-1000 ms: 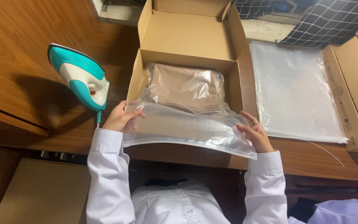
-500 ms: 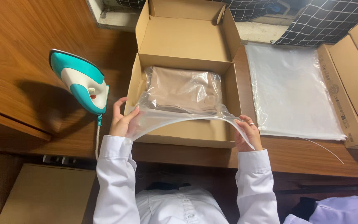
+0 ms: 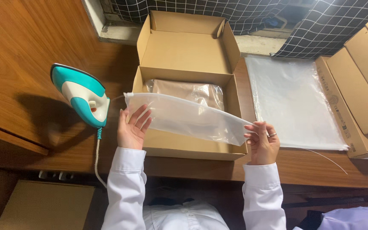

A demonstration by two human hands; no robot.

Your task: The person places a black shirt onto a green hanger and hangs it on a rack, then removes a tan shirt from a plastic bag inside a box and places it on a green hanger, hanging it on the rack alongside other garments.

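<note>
Over an open cardboard box [image 3: 184, 145], both hands, left [image 3: 132, 127] and right [image 3: 263, 142], pinch a clear plastic bag [image 3: 188, 119] taut.

Clear plastic bag [image 3: 188, 119] looking thin, glossy, slightly frosted. Open box [image 3: 184, 55] showing matt brown cardboard. Packed item [image 3: 188, 90] inside showing tan under shiny crinkled film. Table [image 3: 18, 64] showing smooth polished wood grain. Iron [image 3: 81, 94] looking like glossy teal-and-white plastic. Sleeves [image 3: 124, 187] showing white cloth. Flat plastic sheets [image 3: 292, 102] lying translucent, smooth.
</note>
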